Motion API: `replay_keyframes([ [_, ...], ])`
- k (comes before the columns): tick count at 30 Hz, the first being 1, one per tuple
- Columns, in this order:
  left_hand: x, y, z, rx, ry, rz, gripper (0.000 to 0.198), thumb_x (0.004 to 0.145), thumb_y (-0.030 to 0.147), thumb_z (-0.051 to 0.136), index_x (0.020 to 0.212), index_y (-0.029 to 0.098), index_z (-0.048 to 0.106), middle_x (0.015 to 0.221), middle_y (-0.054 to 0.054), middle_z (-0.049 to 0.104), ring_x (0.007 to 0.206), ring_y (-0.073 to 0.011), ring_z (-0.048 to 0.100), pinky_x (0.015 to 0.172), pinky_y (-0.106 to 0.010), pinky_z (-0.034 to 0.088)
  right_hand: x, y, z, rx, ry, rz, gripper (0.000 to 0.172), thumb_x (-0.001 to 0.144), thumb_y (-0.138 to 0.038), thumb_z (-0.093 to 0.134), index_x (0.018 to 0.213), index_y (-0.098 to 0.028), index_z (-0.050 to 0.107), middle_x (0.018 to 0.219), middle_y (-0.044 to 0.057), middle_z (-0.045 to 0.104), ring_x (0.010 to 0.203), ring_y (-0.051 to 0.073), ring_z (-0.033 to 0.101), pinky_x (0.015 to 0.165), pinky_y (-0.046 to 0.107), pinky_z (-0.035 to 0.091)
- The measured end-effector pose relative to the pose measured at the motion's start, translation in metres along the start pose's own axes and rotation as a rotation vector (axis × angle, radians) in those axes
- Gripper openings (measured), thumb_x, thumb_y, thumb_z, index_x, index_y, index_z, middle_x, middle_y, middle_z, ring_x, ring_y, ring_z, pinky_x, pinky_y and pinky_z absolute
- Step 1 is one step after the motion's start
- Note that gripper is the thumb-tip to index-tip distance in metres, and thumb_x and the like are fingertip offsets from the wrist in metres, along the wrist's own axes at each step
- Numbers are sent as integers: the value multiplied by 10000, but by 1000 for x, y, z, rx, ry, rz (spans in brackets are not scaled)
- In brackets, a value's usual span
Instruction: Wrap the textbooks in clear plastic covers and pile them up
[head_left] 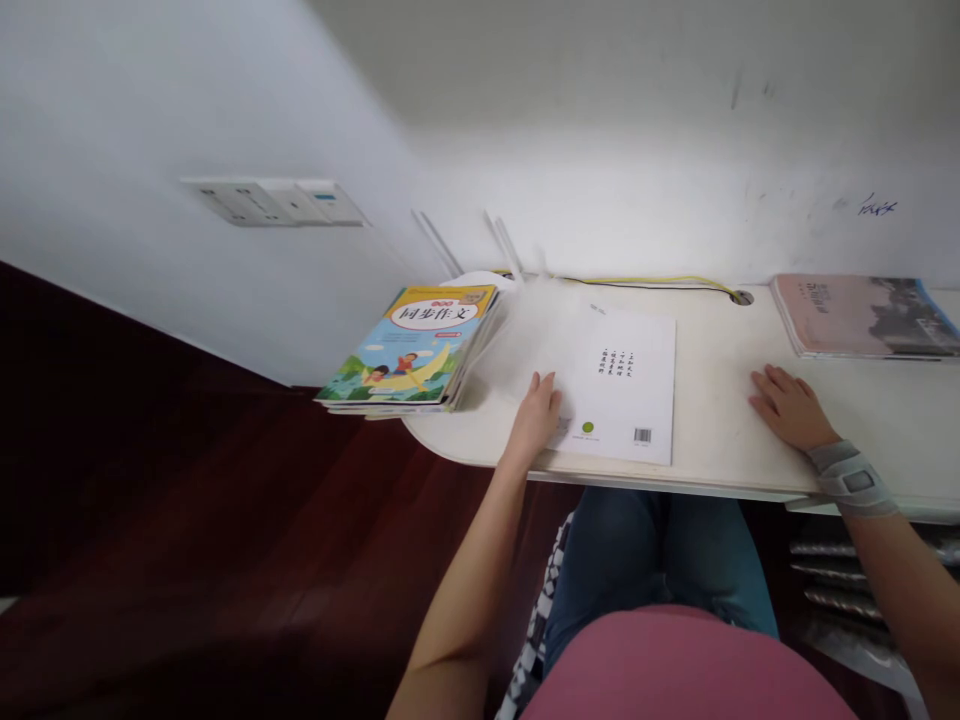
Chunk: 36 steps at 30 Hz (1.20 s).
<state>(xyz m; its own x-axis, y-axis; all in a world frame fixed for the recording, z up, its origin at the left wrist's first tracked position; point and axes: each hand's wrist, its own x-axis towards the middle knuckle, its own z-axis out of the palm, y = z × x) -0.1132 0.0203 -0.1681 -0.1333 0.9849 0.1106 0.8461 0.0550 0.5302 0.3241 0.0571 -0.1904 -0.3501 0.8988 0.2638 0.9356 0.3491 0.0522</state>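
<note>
A white book (637, 390) with dark vertical lettering, a green dot and a barcode lies on the desk, back cover up. Along its left side is a pale, see-through sheet (536, 325), blurred, which looks like a plastic book cover. My left hand (535, 412) rests at the book's lower left side, over the sheet, its fingers extended and slightly apart. To the right of the book, my right hand (793, 405) lies flat on the bare desktop, fingers stretched out and holding nothing. A grey band is around that wrist.
A book stack (412, 345) with a yellow and blue top cover overhangs the desk's (712, 400) left end. Pinkish books (855, 315) lie at the right. White antennas (499, 245) and a yellow cable (637, 279) are by the wall. A socket panel (277, 203) is at the left.
</note>
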Motion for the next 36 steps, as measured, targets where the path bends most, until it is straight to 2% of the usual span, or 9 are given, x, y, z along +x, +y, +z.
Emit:
replay_keyframes([
  [6,-4,-16,9,-17,36,93,497,927,254,361,1379,53,408,1465,-201,394,1410,-297,249,1126,-488,297,0,-22,-27,-103,64,26,489,947,-385,325,1308,-114,515,1420,234,438,1300,352,411,1002,563,336],
  [9,-5,-19,11,-26,68,120,502,931,288,365,1377,62,416,1485,-199,361,1409,-300,254,1133,-510,274,-1,-64,-43,-118,117,-59,492,963,-369,304,1318,-92,503,1444,242,404,1337,361,363,1048,584,259],
  [11,-7,-19,9,-25,84,118,496,935,312,365,1362,72,442,1486,-200,357,1404,-300,275,1130,-507,284,-3,-100,-45,-27,49,-188,516,964,-413,312,1336,-102,488,1432,222,434,1336,337,375,1060,548,277],
  [16,-19,-19,3,-21,106,75,479,936,371,373,1304,104,524,1462,-179,409,1374,-285,350,1128,-475,310,-7,-163,-33,122,-84,-237,807,839,-663,444,1409,-93,402,1476,237,358,1350,385,341,1056,546,309],
  [21,-32,-16,11,6,180,92,482,933,368,373,1323,115,500,1426,-163,466,1342,-271,407,1111,-483,340,-16,-155,-65,113,43,-189,717,852,-534,537,1451,-189,347,1544,206,222,1414,412,175,1057,646,228],
  [25,-34,-10,13,48,228,91,507,935,394,369,1298,70,513,1374,-201,512,1315,-286,441,1099,-478,360,-18,-155,-92,152,72,-326,638,890,-462,508,1444,-185,352,1530,186,273,1426,350,192,1101,639,158],
  [27,-35,-8,12,43,238,91,499,940,396,359,1275,69,531,1360,-203,524,1307,-287,450,1091,-485,368,-14,-165,-88,165,52,-383,593,893,-433,517,1402,-148,410,1469,207,387,1394,343,284,1105,633,170],
  [31,-39,-8,10,-11,264,61,471,948,396,338,1233,101,569,1358,-179,535,1298,-273,464,1088,-484,374,-7,-180,-57,172,21,-351,543,873,-419,560,1302,-92,504,1292,241,562,1246,353,488,1069,586,302],
  [36,-42,-7,8,-48,269,9,485,947,429,333,1199,109,595,1314,-170,576,1264,-265,501,1071,-468,399,-9,-170,-32,294,35,-271,608,876,-541,485,1311,-116,475,1365,244,480,1223,348,509,948,492,471],
])
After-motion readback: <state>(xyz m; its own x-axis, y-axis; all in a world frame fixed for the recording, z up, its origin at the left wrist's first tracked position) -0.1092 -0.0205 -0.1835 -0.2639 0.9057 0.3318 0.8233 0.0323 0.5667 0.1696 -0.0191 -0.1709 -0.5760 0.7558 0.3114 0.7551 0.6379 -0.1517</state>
